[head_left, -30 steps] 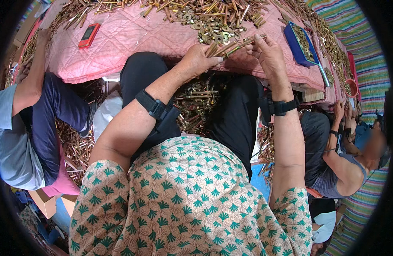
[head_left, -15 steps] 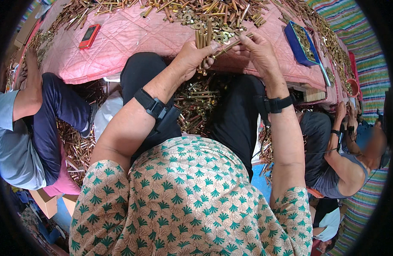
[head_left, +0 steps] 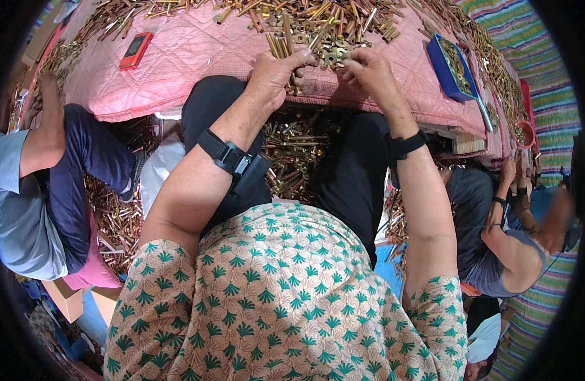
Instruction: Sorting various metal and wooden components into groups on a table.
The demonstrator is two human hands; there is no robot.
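Note:
My left hand (head_left: 270, 76) is closed round a bundle of several long brass-coloured bolts (head_left: 278, 46), their ends sticking up above the fingers and their lower ends showing below. One bolt slants up to the right from the thumb. To the right, my right hand (head_left: 373, 73) is over the table's near edge, its thumb and forefinger pinched together at the flat washers (head_left: 331, 58). What lies between those fingertips is too small to make out. The washers lie loose on the pink quilted cover (head_left: 197, 70), just beyond both hands.
A heap of bolts and metal sleeves (head_left: 330, 16) spreads along the far side. A red handheld device (head_left: 136, 51) lies left; a blue tray (head_left: 454, 70) of small metal parts stands right. More bolts (head_left: 292, 152) lie below, between my knees. People sit on both sides.
My right hand has let go of the bolt it held by the end and moved slightly down to the washers. My left hand with the bundle has shifted a little left.

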